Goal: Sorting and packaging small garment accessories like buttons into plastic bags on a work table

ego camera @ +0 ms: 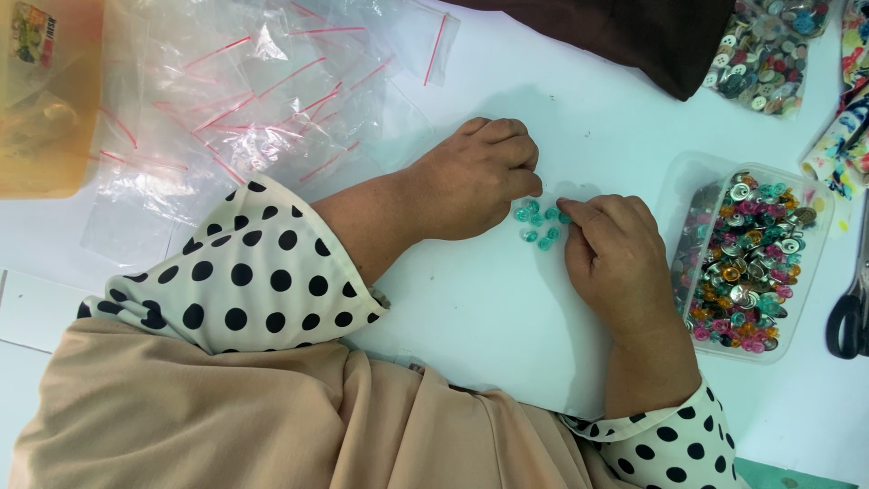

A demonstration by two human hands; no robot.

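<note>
A small cluster of teal green buttons (539,224) lies on the white table (507,308) between my two hands. My left hand (475,177) rests knuckles up just left of the cluster, fingers curled, fingertips touching the nearest buttons. My right hand (615,254) sits right of the cluster, with thumb and forefinger pinched at a teal button on its edge. Both wrists wear cream sleeves with black dots.
A clear plastic tub (819,263) of mixed coloured buttons stands at the right, with black-handled scissors (849,312) beyond it. A bag of buttons (765,54) and a dark cloth (634,32) lie at the top. Small zip bags (253,100) and an orange container (45,100) sit at the left.
</note>
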